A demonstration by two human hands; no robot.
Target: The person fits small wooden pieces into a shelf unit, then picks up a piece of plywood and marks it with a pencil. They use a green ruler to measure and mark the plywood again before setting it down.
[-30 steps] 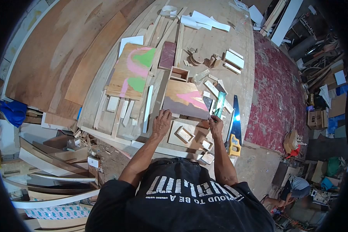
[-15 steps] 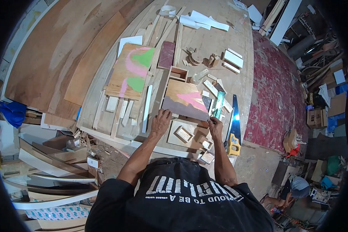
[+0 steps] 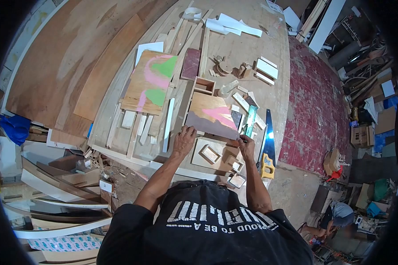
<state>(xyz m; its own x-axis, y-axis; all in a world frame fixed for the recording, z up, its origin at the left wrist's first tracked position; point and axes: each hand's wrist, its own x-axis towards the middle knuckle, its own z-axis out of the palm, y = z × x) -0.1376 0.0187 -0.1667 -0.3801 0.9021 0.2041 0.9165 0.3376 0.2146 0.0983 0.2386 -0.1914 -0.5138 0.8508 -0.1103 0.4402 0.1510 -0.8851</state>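
Observation:
A plywood panel (image 3: 208, 104) painted pink and dark purple-grey lies in front of me on the worktable, over a wooden box frame (image 3: 204, 84) that shows past its far edge. My left hand (image 3: 185, 138) has its fingers curled at the panel's near left corner. At the near right corner, my right hand (image 3: 246, 145) pinches the edge between thumb and fingers. What lies under the fingertips is hidden. Just beyond my right hand is a clear greenish level-like bar (image 3: 251, 120). A handsaw (image 3: 268, 143) with a yellow handle rests to its right.
Another painted panel (image 3: 150, 81) in pink and green lies to the left. Small wooden blocks (image 3: 210, 153) sit near the table's front edge. Round wooden pieces (image 3: 224, 67) and white sheets (image 3: 234, 24) lie farther back. Another person (image 3: 338, 216) crouches at the lower right.

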